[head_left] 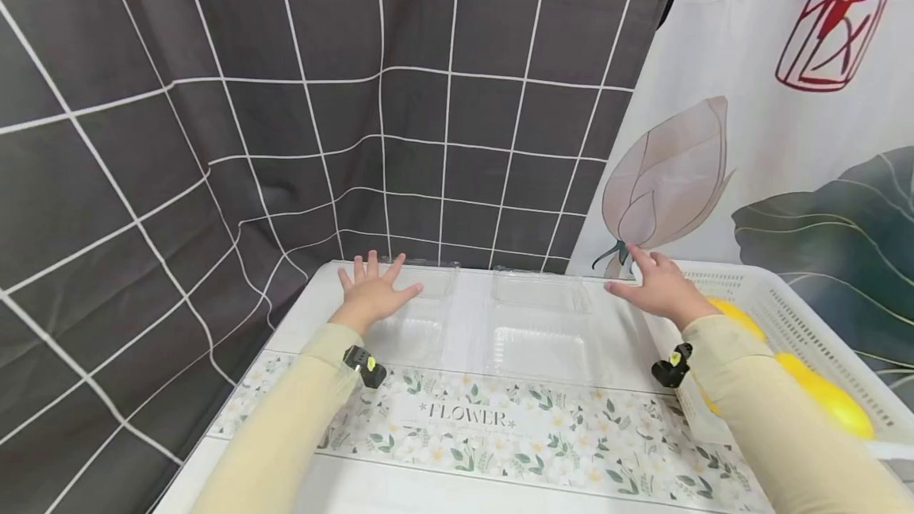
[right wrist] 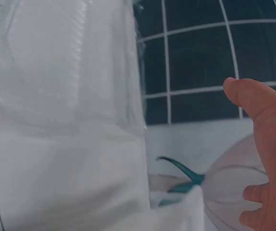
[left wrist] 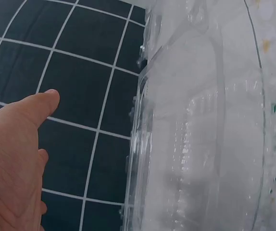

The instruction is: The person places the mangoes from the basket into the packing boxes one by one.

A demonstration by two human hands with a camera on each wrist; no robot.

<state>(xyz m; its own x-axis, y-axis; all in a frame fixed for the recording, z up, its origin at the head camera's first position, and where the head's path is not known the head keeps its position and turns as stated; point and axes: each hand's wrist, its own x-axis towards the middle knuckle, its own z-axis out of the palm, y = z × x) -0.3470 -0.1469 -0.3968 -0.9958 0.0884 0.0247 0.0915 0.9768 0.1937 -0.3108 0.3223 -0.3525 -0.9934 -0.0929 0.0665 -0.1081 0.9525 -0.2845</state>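
Observation:
Two clear plastic clamshell boxes lie opened out side by side on the white table. In the head view my left hand (head_left: 373, 296) spreads its fingers over the left box (head_left: 414, 339), holding nothing. The left wrist view has that hand's thumb (left wrist: 46, 103) pointing past the table's back edge, apart from the box. My right hand (head_left: 664, 289), fingers extended and palm bare, hovers by the back left corner of a white basket (head_left: 828, 331). The right box (head_left: 543, 351) sits between the hands, its ribbed base towards me and its shallower half behind.
Yellow rounded items (head_left: 828, 399) lie in the basket at the right, partly hidden by my right sleeve. A floral printed strip (head_left: 471, 435) crosses the table in front of the boxes. A dark grid-patterned curtain (head_left: 421, 109) hangs close behind the table and along its left.

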